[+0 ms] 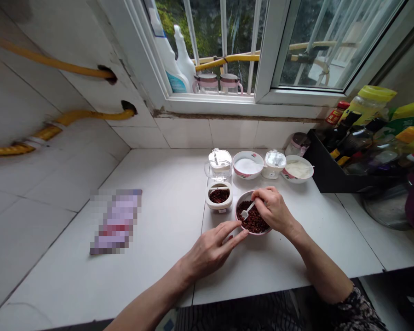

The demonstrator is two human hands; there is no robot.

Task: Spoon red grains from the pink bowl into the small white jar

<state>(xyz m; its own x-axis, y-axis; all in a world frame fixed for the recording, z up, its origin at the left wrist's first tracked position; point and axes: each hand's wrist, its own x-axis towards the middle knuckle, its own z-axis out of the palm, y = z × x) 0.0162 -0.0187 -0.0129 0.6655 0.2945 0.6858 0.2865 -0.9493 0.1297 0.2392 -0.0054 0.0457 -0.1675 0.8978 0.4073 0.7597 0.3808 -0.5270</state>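
- On the white counter [165, 184], a bowl [260, 233] of dark red bits [253, 224] sits just beside a white-rimmed jar [219, 206] of similar bits.
- Above that bowl, the right hand [274, 210] has its grip pinched on a small white spoon [245, 213] — scoop end among the bits.
- At the bowl's near-left rim, the left hand [213, 246] rests its fingertips — grip loose, fingers extended, nothing clasped.
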